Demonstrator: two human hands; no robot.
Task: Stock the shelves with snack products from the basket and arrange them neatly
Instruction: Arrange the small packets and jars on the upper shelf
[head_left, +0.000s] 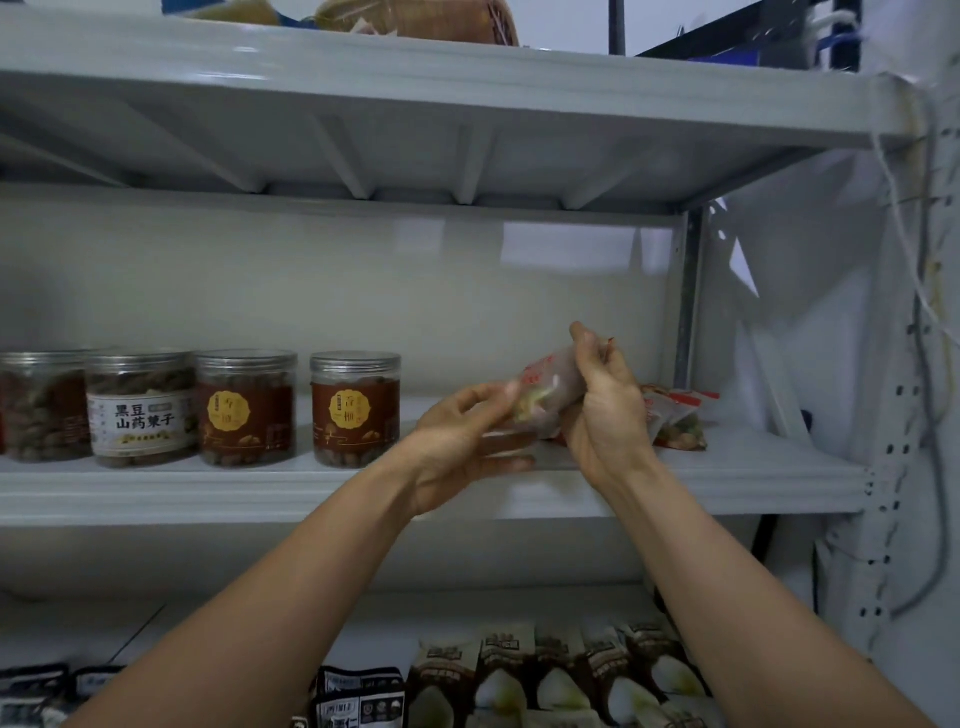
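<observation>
2 bare forearms, left hand (462, 441), right hand (605, 410), both hands bare, tendons ridged along the wrists

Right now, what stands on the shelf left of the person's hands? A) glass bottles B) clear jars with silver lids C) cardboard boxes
B: four clear jars with silver lids stand on the middle shelf, left of the left hand and right hand holding a snack bag.

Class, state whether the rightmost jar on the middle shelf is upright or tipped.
Upright: the jar stands on its base, lid on top.

Translucent red-printed snack packet (550, 387), aslant over shelf (753, 470)
</observation>
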